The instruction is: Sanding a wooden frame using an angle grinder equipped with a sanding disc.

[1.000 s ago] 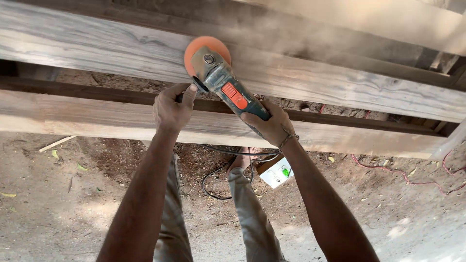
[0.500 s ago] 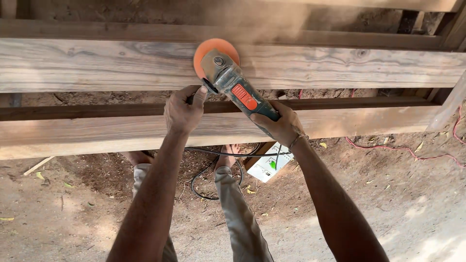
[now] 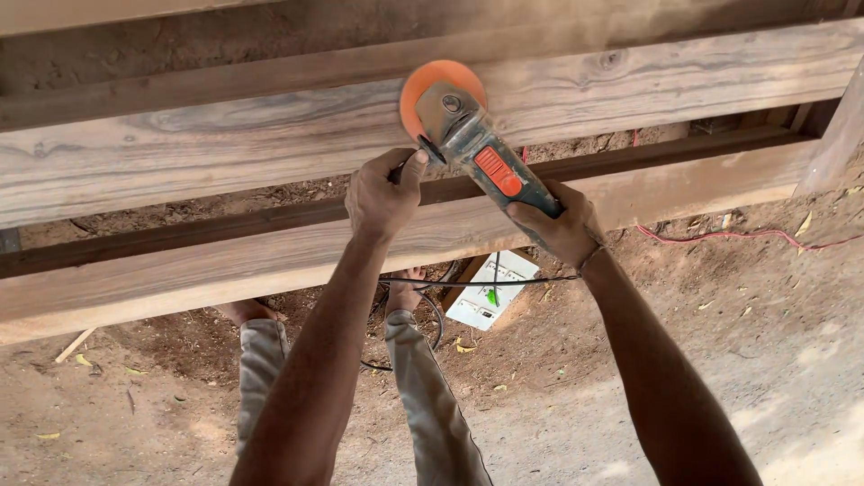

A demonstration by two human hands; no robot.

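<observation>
An angle grinder [image 3: 481,153] with an orange sanding disc [image 3: 423,83] presses flat on a long grey wooden plank [image 3: 225,144]. My left hand [image 3: 382,193] grips the black side handle of the grinder. My right hand [image 3: 558,220] is wrapped around the grinder's rear body, behind its orange switch. Fine dust drifts above the disc. A second plank [image 3: 225,261] runs parallel below my hands, nearer to me.
A dark rail [image 3: 180,225] lies between the two planks. On the dirt ground sit a white socket box [image 3: 490,290], a black cable [image 3: 432,315] and a red wire [image 3: 720,236]. My legs and bare feet [image 3: 405,292] stand under the planks.
The grinder and both hands have shifted right along the plank. The view has tilted, so the planks now slope up to the right.
</observation>
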